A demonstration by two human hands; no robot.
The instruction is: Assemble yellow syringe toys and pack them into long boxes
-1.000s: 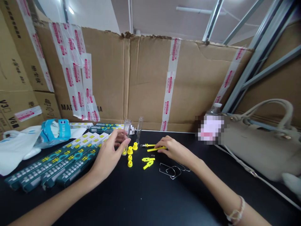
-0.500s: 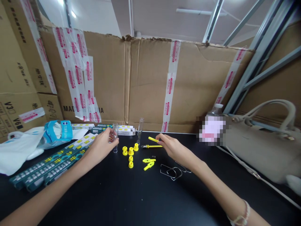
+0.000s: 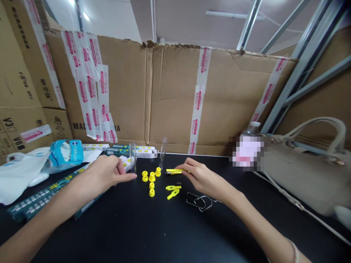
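Note:
My left hand [image 3: 105, 173] is closed over a long narrow green-and-white box [image 3: 90, 204], hiding its middle. Just beyond the fingertips stands a clear tube [image 3: 133, 157], untouched. My right hand [image 3: 197, 173] pinches a thin yellow rod [image 3: 175, 170], low over the table and right alongside another yellow rod with a metal tip [image 3: 169, 172]. Between the hands are several yellow plastic caps [image 3: 152, 177] and a second clear tube [image 3: 163, 153], standing slightly tilted. Two flat yellow pieces [image 3: 173, 193] and a small spring [image 3: 178, 183] lie in front of my right hand.
Bent metal wire hooks [image 3: 200, 202] lie below my right wrist. More long boxes [image 3: 41, 197] and a blue packet [image 3: 67, 153] are at left. A bottle [image 3: 251, 146] and a beige handbag [image 3: 301, 168] stand at right. Cardboard [image 3: 175, 98] walls the back.
My left hand has let go of the clear tube and moved left and nearer onto a long box, which has shifted right. My right hand has lowered the yellow rod beside the metal-tipped one.

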